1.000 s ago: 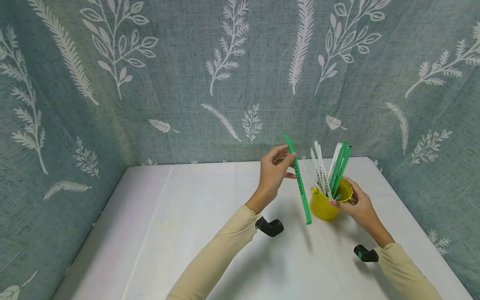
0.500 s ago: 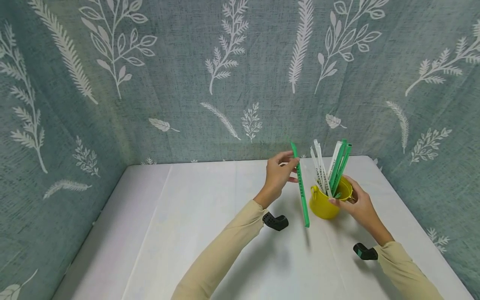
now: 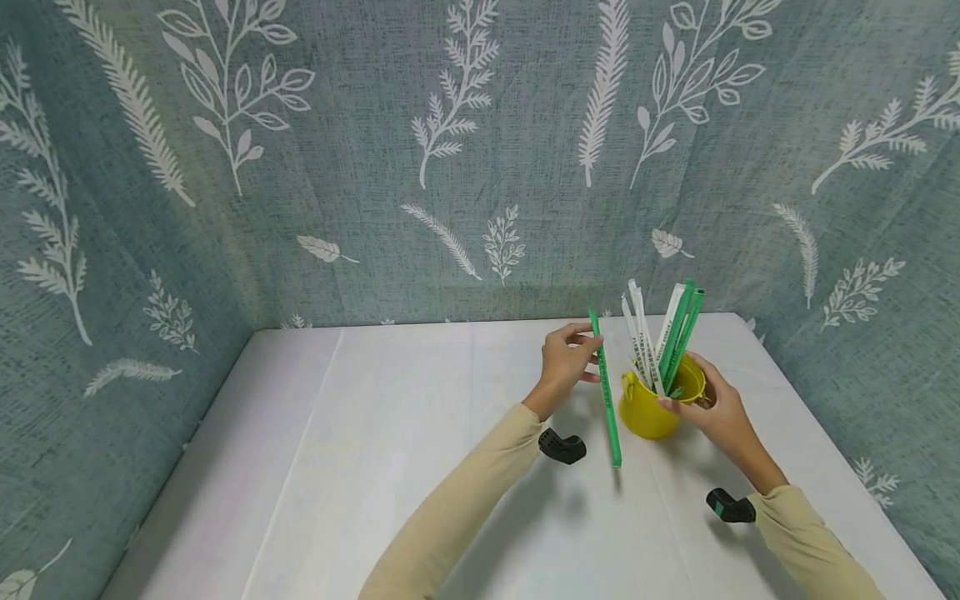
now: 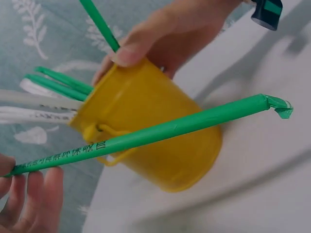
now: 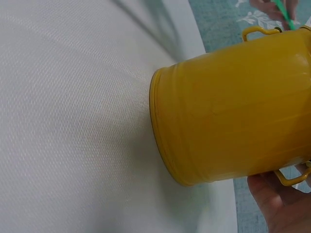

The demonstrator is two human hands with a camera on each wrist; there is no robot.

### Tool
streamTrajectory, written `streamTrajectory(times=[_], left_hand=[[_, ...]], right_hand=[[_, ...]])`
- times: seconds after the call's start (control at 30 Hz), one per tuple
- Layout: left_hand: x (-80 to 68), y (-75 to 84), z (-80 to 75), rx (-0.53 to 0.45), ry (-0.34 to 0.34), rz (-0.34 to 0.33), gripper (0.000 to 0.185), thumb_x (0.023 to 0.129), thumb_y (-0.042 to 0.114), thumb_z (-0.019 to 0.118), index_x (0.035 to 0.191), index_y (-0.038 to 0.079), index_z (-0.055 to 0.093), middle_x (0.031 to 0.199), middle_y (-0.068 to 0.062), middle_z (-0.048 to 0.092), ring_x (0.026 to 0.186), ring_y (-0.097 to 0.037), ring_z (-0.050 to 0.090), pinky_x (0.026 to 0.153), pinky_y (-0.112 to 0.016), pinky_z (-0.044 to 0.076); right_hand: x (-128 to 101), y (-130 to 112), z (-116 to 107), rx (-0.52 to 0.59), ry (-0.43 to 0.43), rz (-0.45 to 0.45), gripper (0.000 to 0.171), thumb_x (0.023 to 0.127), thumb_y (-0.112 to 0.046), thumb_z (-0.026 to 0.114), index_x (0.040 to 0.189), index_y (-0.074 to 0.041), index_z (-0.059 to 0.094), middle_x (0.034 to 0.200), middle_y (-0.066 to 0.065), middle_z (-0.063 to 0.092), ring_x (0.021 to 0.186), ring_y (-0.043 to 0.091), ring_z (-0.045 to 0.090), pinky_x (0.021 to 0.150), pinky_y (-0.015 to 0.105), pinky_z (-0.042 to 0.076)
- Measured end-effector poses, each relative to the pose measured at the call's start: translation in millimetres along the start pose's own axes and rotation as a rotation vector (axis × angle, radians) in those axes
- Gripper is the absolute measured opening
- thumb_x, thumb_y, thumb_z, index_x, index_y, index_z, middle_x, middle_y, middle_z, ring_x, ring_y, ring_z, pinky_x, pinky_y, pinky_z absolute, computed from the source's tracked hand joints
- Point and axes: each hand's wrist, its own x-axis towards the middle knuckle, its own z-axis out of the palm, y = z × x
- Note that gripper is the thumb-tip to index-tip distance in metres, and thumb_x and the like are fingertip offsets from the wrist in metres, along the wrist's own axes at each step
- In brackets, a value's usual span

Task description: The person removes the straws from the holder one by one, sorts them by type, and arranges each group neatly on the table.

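My left hand (image 3: 564, 365) pinches a green wrapped straw (image 3: 610, 417) near its upper end. The straw hangs almost upright just left of a small yellow bucket (image 3: 645, 417). In the left wrist view, black print runs along the green straw (image 4: 184, 127), and its twisted wrapper end points away from the fingers. My right hand (image 3: 723, 412) grips the bucket's right side at the rim, thumb at the front. Several white wrapped straws (image 3: 647, 354) and green wrapped straws (image 3: 678, 337) stand leaning in the bucket. Its looped side handle (image 5: 257, 30) shows in the right wrist view.
A white cloth-covered table (image 3: 375, 433) lies under both hands. Behind it and along the sides hangs a grey-green curtain (image 3: 360, 167) with white leaf patterns. Each wrist carries a black camera (image 3: 562, 447).
My left hand has moved down and slightly right with the green straw, whose lower end now sits lower beside the bucket. The right hand and bucket stay in place.
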Motion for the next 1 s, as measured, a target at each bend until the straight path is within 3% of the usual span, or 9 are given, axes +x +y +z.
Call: streamTrajectory(times=[0.1,0.3,0.57,1.0], left_hand=[[1.7,-6.8,1.7,0.006,0.005,-0.009,0.024,0.089,0.012,0.067,0.113,0.012,0.067,0.089,-0.005,0.059,0.064,-0.017,0.064,0.051,-0.037,0.058],[4.5,-18.3,6.3,0.040,0.028,-0.022,0.027,0.089,0.012,0.067,0.115,0.009,0.065,0.087,-0.004,0.061,0.065,-0.018,0.063,0.053,-0.041,0.058],[11.7,-37.5,12.1,0.088,0.089,-0.053,0.023,0.088,0.009,0.068,0.111,0.008,0.065,0.080,-0.003,0.062,0.061,-0.017,0.062,0.056,-0.048,0.057],[20.7,-60.9,16.4,0.122,0.154,-0.083,0.022,0.085,0.003,0.069,0.106,0.002,0.065,0.073,-0.003,0.062,0.057,-0.020,0.063,0.043,-0.036,0.056]], right_hand=[[0,-1,0,0.007,0.003,0.012,0.079,0.087,-0.020,0.071,0.150,-0.017,0.025,0.138,0.017,0.043,0.115,0.014,0.049,0.086,0.004,0.039],[0,-2,2,0.008,0.006,0.001,0.080,0.086,-0.017,0.071,0.150,-0.014,0.024,0.138,0.019,0.043,0.116,0.027,0.049,0.085,0.003,0.039],[0,1,1,0.013,0.008,0.024,0.082,0.085,-0.016,0.072,0.151,-0.014,0.023,0.140,0.018,0.042,0.116,0.021,0.049,0.085,0.003,0.039],[0,2,2,0.003,0.017,-0.001,0.081,0.085,-0.015,0.072,0.150,-0.013,0.024,0.138,0.019,0.043,0.115,0.023,0.049,0.085,0.003,0.038]])
